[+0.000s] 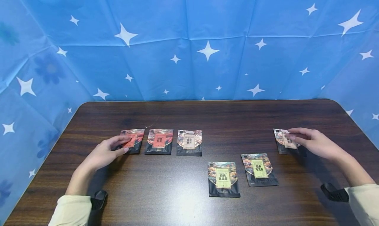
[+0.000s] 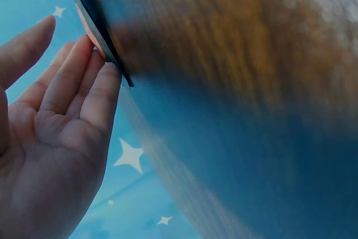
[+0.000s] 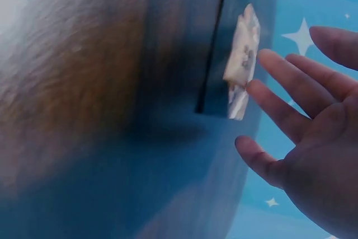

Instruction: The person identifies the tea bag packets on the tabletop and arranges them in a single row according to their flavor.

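Red sachet point(image 1: 137, 141) touching left hand point(image 1: 103, 152), fingers extended; pale sachet point(image 1: 283, 141) by right hand point(image 1: 319, 144), outspread

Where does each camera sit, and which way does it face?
Head: on the person's head, looking forward and down at the table and backdrop; left hand, right hand and sleeves show.
Left wrist: on that wrist, looking along the left hand toward a red-labelled packet; only that hand shows.
Right wrist: on that wrist, looking along the right hand toward a pale-labelled packet; only that hand shows.
Shared by head and left wrist: left hand, table, backdrop.
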The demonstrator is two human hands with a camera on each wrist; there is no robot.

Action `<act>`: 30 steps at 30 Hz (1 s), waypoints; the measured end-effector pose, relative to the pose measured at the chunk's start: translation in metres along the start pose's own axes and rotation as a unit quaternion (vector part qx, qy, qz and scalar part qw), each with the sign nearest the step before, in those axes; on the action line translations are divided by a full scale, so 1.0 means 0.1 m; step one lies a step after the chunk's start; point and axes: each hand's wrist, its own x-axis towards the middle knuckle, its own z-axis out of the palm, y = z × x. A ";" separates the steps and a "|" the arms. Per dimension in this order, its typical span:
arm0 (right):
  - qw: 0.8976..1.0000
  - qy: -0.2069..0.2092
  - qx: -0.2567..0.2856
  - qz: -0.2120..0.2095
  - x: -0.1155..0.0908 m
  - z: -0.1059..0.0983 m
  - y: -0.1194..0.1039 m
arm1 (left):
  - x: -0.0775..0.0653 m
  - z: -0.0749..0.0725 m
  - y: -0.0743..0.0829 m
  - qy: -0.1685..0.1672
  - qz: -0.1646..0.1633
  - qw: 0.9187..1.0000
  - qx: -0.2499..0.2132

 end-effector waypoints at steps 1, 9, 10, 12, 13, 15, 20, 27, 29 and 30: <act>1.000 -0.003 0.004 -0.002 -0.01 0.01 0.02 | 0.00 0.00 0.00 0.000 -0.002 1.000 -0.002; 1.000 -0.013 0.024 -0.004 -0.03 0.05 0.08 | 0.00 0.01 -0.01 0.002 -0.004 1.000 -0.009; 1.000 -0.012 0.021 -0.004 -0.03 0.05 0.08 | 0.00 0.01 -0.02 0.002 -0.004 1.000 -0.008; 1.000 -0.011 0.017 -0.003 -0.03 0.05 0.09 | 0.00 0.01 -0.01 0.002 -0.004 1.000 -0.007; 1.000 -0.011 0.016 -0.003 -0.03 0.06 0.09 | 0.00 0.01 -0.02 0.001 -0.005 1.000 -0.007; 1.000 -0.011 0.014 -0.002 -0.03 0.06 0.09 | 0.00 0.01 -0.02 0.001 -0.005 1.000 -0.006; 1.000 -0.014 0.015 0.001 -0.03 0.06 0.09 | 0.00 0.01 -0.01 0.001 -0.001 1.000 0.000; 1.000 -0.020 0.021 -0.011 0.00 0.05 0.04 | 0.01 0.00 -0.02 0.002 0.008 1.000 -0.002; 0.999 -0.027 0.028 -0.012 0.02 0.06 0.01 | 0.01 0.00 -0.02 0.002 0.007 1.000 0.000; 0.999 -0.030 0.031 -0.013 0.04 0.06 -0.01 | 0.02 0.00 -0.02 0.001 0.006 1.000 0.001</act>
